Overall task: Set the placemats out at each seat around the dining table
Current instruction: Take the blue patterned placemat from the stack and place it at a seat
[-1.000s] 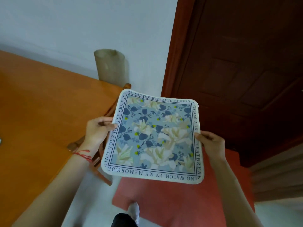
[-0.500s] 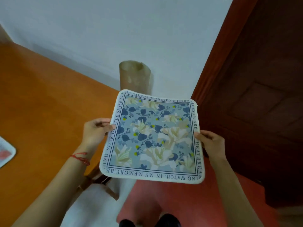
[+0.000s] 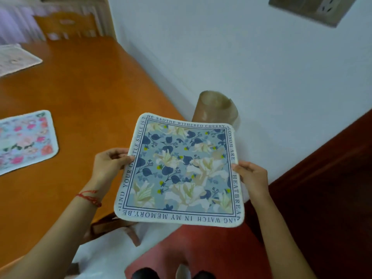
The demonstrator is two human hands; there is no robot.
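We hold a blue mat (image 3: 181, 170) in the air, off the table's (image 3: 84, 93) near corner and above the floor, so it is not yet laid at any seat. Our left hand (image 3: 109, 164) pinches its left edge, thumb on top and fingers under; our right hand (image 3: 251, 176) pinches the right edge the same way. The hands are apart, with the mat stretched between them.

As for progress, we judge the task partly done. A pink mat (image 3: 26, 140) lies flat on the table at the left, and a pale mat (image 3: 16, 58) lies farther back near the left edge; it is blurred, so we cannot read its pattern. At least the blue one is left to place, and we cannot tell how many seats remain, since only part of the table shows. A chair (image 3: 68, 25) stands at the far end, and another chair's wooden frame (image 3: 112, 224) shows under the near corner, which may be the seat this mat is meant for.

The blue mat is square with rounded corners, a cream border, a ring of dark printed lettering and a print of white lilies and navy leaves. It sags a little between our hands and curls at its far edge, so it looks like soft, fairly thin cloth. The table is smooth, glossy orange wood. A roll (image 3: 215, 109) of stiff, translucent brownish sheet leans by the wall beyond the mat.
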